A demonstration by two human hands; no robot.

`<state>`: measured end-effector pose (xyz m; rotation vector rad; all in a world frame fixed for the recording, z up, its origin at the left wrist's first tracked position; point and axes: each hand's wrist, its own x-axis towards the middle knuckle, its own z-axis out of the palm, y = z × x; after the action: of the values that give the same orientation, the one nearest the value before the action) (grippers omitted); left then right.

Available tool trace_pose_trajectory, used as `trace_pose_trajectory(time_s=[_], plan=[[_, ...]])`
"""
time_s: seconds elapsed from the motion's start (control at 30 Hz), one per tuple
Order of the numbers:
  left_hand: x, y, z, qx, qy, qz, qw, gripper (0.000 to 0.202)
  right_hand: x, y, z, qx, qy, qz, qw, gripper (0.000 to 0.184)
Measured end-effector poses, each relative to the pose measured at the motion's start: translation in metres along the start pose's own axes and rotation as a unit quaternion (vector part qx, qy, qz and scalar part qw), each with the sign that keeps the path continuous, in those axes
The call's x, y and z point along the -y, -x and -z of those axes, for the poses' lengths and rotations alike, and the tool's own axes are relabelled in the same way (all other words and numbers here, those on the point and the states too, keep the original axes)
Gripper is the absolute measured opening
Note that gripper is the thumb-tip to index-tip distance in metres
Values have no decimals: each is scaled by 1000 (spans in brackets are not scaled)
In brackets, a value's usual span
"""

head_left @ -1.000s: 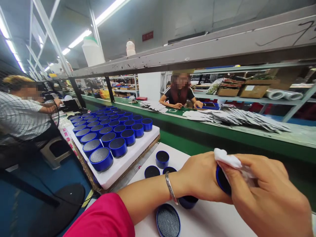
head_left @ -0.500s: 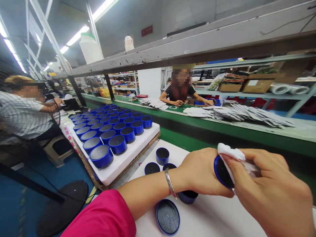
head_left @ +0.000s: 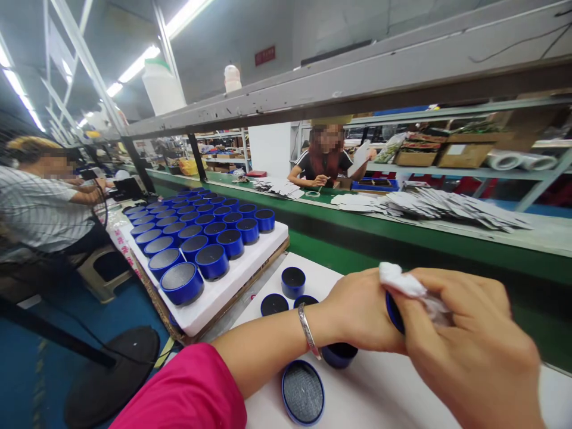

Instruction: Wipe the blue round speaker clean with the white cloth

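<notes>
My left hand (head_left: 364, 307), with a silver bracelet at the wrist, is closed around a round blue speaker (head_left: 394, 313) with a dark top; most of it is hidden. My right hand (head_left: 469, 333) pinches a crumpled white cloth (head_left: 402, 281) against the speaker's face. Below my left forearm, a blue speaker with a grey mesh face (head_left: 303, 392) lies tilted on the white board (head_left: 379, 399). Other blue speakers (head_left: 294, 282) with black tops stand on the board around my wrist, some partly covered by my arm.
A white foam tray (head_left: 241, 271) at left carries rows of blue speakers. Beyond runs a green conveyor (head_left: 322, 244), with white card sheets (head_left: 429, 208) piled along its far side. One co-worker sits opposite (head_left: 319, 164), another at left (head_left: 36, 202). A metal shelf (head_left: 313, 89) crosses overhead.
My right hand and the cloth have shifted left across the speaker, covering more of its face. The co-worker opposite has raised a white sheet.
</notes>
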<state>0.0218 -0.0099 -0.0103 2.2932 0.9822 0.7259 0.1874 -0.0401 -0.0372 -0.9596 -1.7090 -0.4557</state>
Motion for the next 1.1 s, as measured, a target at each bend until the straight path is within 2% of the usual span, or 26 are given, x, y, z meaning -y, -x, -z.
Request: trace_pose_trajectory(time_s=[0.17,0.3,0.4,0.53,0.63,0.8,0.87,1.0,1.1], plan=[[-1,1,-1,15,6,25,1000,37,-5,2,-2,-7,22,2,1000,23],[-1,2,0,11,-4,10,1000,34,-4,3,-2,10,-9,-9,1000,17],[1,1,-1,24,-10,25,999,39,-6,4,-2,1,18,3,1000,18],[2,0,-1,7,-26,2,1000,36,-6,4,-2,8,15,-8,1000,19],[3,1,1,31,-27,33,999,37,-2,3,-4,-21,27,9,999,25],[5,3,-2,-12,-19,8,1000,34,2,3,-10,-37,18,29,999,18],[4,3,-3,-6,-15,34,999,38,-2,4,-11,-55,35,40,997,21],[3,4,-4,-20,-18,5,1000,31,-8,6,-10,-35,24,36,998,15],[4,3,-4,-8,-18,31,999,38,-5,5,-10,-51,36,44,997,20]])
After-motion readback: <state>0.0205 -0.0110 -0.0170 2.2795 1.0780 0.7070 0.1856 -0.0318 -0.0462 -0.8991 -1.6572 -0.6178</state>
